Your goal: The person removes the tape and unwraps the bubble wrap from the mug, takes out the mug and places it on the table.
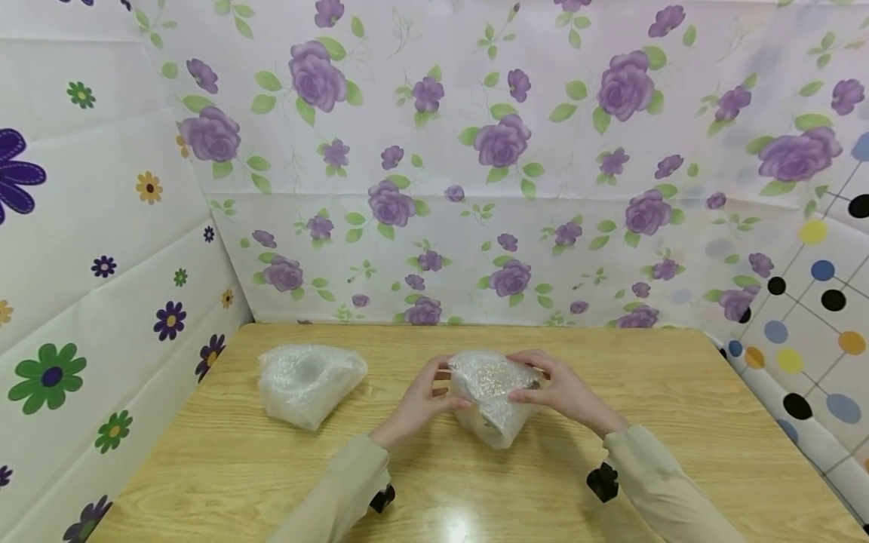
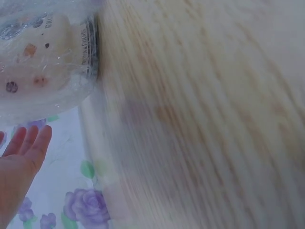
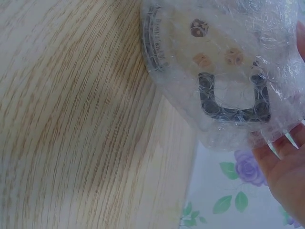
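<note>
Item one: a mug in bubble wrap (image 1: pixel 490 388), between the two hands, on the wooden table (image 1: pixel 679 400). Its dark handle (image 3: pixel 237 115) showed through the wrap on the right hand's side. Left hand (image 1: pixel 424 400): fingers spread wide, beside the mug; its exact contact was hard to make out. Right hand (image 1: pixel 560 388): fingers wide, touching the wrap. Item two: another bubble-wrapped bundle (image 1: pixel 308 383), left of the left hand, well apart from it.
</note>
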Motion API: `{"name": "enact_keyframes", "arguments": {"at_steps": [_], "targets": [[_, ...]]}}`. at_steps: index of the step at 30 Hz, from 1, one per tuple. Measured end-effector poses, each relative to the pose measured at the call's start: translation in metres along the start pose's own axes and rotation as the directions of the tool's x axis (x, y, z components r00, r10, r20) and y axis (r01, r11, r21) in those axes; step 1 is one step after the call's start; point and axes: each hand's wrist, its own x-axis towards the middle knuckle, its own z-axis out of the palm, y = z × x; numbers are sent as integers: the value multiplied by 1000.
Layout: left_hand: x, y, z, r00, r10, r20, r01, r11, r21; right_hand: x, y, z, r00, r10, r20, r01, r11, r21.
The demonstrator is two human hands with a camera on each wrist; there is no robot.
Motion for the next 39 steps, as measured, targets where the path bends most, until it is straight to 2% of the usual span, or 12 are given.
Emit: {"name": "enact_keyframes", "arguments": {"at_steps": [6,11,15,20,28,39], "targets": [[-2,0,-7,998,37,-44,-37,999,-3,-1,2,0,1000,10,0,-10,1000,0],[-6,1,-11,997,48,-61,-44,996,74,0,5,0,1000,14,3,-14,1000,8],[-9,2,-12,998,59,-27,-56,993,105,-1,5,0,1000,14,-5,-14,1000,0],[-11,2,-11,998,60,11,-61,994,92,-1,4,0,1000,7,-7,-7,1000,-7],[-11,1,-6,997,77,34,-79,994,71,-1,4,0,1000,14,-9,-14,1000,8],[-10,-2,1,997,80,15,-81,995,50,-7,-29,-2,1000,24,11,-24,999,21]]}}
